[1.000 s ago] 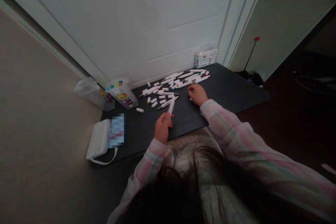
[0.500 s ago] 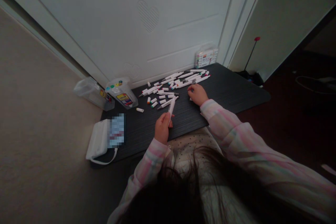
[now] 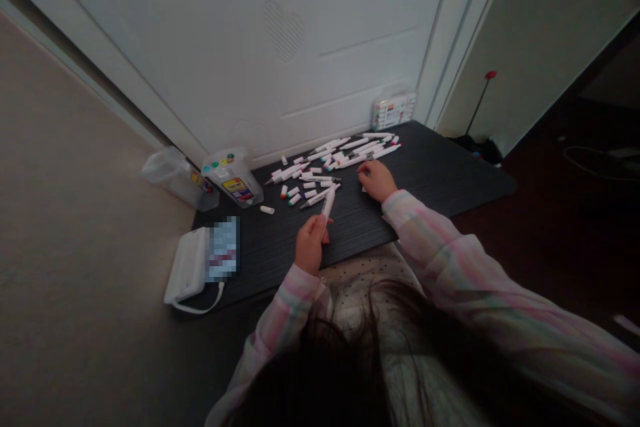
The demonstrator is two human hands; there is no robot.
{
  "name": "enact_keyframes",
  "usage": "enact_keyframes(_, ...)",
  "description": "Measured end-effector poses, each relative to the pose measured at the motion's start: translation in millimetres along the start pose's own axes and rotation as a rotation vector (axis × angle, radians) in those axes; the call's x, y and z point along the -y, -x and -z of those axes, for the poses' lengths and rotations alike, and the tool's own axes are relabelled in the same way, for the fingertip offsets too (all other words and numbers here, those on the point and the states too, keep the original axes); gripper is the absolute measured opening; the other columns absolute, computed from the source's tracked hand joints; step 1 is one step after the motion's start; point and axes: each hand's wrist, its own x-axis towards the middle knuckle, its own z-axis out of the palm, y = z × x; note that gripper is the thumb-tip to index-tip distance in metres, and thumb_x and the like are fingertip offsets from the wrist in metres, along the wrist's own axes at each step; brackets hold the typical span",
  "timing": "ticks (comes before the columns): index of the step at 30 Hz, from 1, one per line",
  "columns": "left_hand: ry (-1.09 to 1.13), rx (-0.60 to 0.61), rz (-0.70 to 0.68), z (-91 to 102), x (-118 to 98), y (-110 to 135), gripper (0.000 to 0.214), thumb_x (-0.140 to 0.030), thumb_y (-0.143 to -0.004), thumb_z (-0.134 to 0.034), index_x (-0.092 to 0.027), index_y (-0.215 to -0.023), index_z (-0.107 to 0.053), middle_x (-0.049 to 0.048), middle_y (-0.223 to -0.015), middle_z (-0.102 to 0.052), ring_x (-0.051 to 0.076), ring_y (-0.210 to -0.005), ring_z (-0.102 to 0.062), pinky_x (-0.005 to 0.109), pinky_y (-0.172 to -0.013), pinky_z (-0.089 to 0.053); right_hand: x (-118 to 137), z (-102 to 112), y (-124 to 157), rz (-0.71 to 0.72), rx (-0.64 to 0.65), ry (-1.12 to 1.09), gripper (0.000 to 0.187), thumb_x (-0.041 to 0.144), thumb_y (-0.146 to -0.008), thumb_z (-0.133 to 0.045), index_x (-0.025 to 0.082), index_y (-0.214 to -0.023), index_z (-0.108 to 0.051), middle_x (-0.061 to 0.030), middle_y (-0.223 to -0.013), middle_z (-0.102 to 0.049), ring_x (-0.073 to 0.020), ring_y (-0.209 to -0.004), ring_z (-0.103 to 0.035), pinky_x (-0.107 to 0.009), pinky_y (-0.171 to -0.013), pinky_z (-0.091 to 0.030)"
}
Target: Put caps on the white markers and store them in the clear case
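My left hand (image 3: 309,244) is closed around a white marker (image 3: 327,204) that points up and away over the black table (image 3: 430,173). My right hand (image 3: 376,179) rests on the table by a pile of white markers and loose caps (image 3: 330,161), its fingers curled at the pile's near edge; what they hold, if anything, I cannot make out. One loose cap (image 3: 267,210) lies apart to the left.
Two clear plastic marker boxes (image 3: 231,177) (image 3: 176,177) stand at the table's left corner. A white case with a cord (image 3: 189,267) lies at the near left edge. A full marker box (image 3: 393,110) leans against the white door behind. Dark floor lies right.
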Motion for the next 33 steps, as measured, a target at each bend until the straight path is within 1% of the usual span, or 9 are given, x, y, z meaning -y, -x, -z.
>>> enact_keyframes(4,-0.002,0.007,0.0,0.5,1.4,-0.6,0.038,-0.052,-0.074,-0.048,-0.015,-0.071,-0.057,-0.0055,-0.045,-0.037,0.007,-0.044,-0.035,0.021,-0.047,-0.032,0.4,-0.1,0.4,-0.011,-0.004,-0.014,0.016,0.015,-0.07,-0.047,0.017,-0.076,-0.061,-0.007,-0.084,-0.059,-0.0209,-0.085,-0.053,-0.034,-0.08,-0.041)
enact_keyframes(14,-0.032,0.017,-0.011,1.0,1.2,-0.4,0.037,-0.05,-0.075,-0.047,-0.015,-0.071,-0.057,-0.0058,-0.045,-0.036,0.007,-0.044,-0.035,0.021,-0.047,-0.031,1.6,0.8,-1.4,-0.05,0.02,-0.053,0.015,0.014,-0.068,-0.049,0.016,-0.075,-0.062,-0.0052,-0.078,-0.058,-0.0187,-0.079,-0.054,-0.032,-0.078,-0.042)
enact_keyframes(22,-0.072,0.028,-0.008,0.5,-1.2,0.9,0.035,-0.048,-0.076,-0.047,-0.015,-0.071,-0.056,-0.0061,-0.045,-0.036,0.007,-0.044,-0.035,0.021,-0.047,-0.03,3.6,2.4,-1.3,-0.073,0.034,-0.061,0.015,0.014,-0.069,-0.049,0.015,-0.077,-0.062,-0.0058,-0.08,-0.058,-0.0187,-0.081,-0.054,-0.032,-0.079,-0.041)
enact_keyframes(33,-0.126,0.045,-0.012,0.1,-2.5,2.0,0.032,-0.045,-0.078,-0.045,-0.016,-0.072,-0.056,-0.0061,-0.047,-0.037,0.007,-0.045,-0.035,0.021,-0.048,-0.028,7.1,3.5,2.3,-0.079,0.073,-0.065,0.015,0.015,-0.07,-0.051,0.015,-0.079,-0.062,-0.0046,-0.08,-0.058,-0.0163,-0.078,-0.054,-0.029,-0.076,-0.042)
